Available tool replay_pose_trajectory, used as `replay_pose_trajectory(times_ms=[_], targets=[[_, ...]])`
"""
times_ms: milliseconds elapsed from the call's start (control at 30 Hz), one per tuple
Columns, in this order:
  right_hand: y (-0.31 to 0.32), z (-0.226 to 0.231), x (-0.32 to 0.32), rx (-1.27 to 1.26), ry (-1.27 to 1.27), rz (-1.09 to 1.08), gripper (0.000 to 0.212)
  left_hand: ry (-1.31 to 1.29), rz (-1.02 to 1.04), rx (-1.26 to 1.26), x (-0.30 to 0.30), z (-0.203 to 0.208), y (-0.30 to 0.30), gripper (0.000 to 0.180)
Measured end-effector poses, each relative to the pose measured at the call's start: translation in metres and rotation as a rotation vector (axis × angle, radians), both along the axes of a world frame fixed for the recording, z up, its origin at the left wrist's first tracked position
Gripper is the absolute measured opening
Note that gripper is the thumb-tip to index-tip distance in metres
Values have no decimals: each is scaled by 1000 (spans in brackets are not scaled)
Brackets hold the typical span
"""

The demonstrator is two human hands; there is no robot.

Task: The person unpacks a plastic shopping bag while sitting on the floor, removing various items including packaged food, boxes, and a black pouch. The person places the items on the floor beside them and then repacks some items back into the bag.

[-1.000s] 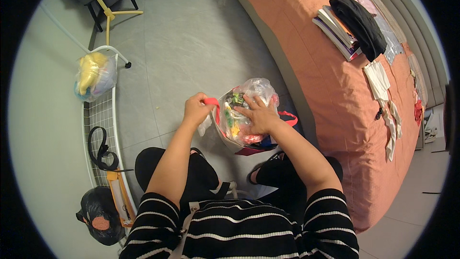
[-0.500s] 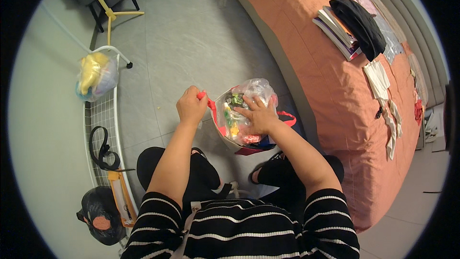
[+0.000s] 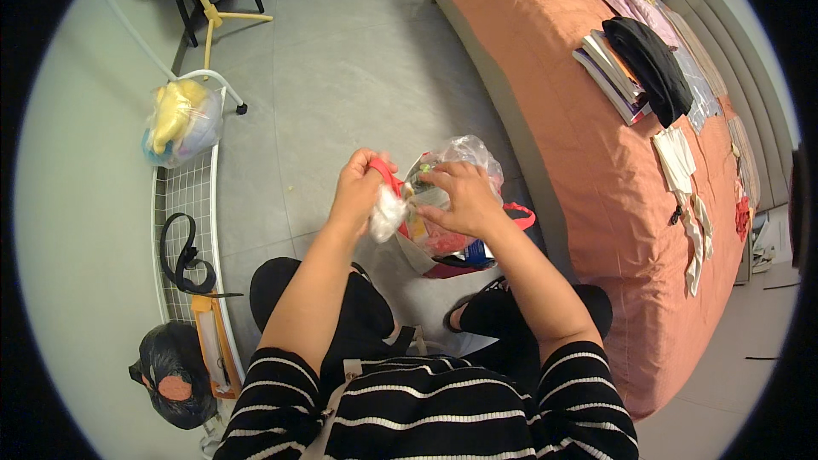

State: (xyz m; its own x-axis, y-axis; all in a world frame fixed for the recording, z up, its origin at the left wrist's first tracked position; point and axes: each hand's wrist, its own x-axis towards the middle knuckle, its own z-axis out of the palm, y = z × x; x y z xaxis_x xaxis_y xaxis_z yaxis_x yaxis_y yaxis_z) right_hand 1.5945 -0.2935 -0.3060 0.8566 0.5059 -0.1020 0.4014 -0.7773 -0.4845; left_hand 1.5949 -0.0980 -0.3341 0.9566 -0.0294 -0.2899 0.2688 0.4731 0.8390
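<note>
A bag with red handles (image 3: 415, 253) stands on the floor between my feet. It is filled with small packages and clear crumpled plastic (image 3: 467, 150). My left hand (image 3: 354, 192) is closed around the red handle (image 3: 385, 172) at the bag's left side. A whitish crumpled wad (image 3: 388, 215) hangs beside that hand's palm; whether the fingers grip it too, I cannot tell. Over the bag's mouth, my right hand (image 3: 467, 200) is bent with thumb and fingers apart, close above the contents. Part of the contents is hidden under it. A second red handle (image 3: 521, 216) sticks out on the right.
A bed with an orange cover (image 3: 545, 119) runs along the right, bearing books (image 3: 609, 77), a black cloth item (image 3: 652, 68) and white cloth strips (image 3: 676, 162). At left are a white mesh rack (image 3: 189, 192), a black belt (image 3: 176, 260), a bagged yellow plush (image 3: 179, 111) and a black plastic bag (image 3: 183, 366).
My left hand has shifted slightly right and turned, and the whitish wad now shows beside it. My right hand has lifted from pressing flat on the contents, its fingers now bent.
</note>
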Motion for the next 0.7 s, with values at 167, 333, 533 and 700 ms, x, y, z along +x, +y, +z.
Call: replay_pose_trajectory(times_ms=[167, 333, 533, 700], targets=[[58, 18, -46, 602, 144, -55, 49, 358, 72, -353, -7, -10, 5, 26], [47, -17, -33, 611, -119, 4, 39, 297, -59, -182, -13, 1, 5, 31], [12, -36, 17, 570, -285, -203, 23, 207, -66, 399, -4, 14, 11, 39], [38, -90, 16, -30, -217, 278, 19, 74, 107, 229, -6, 1, 0, 27]])
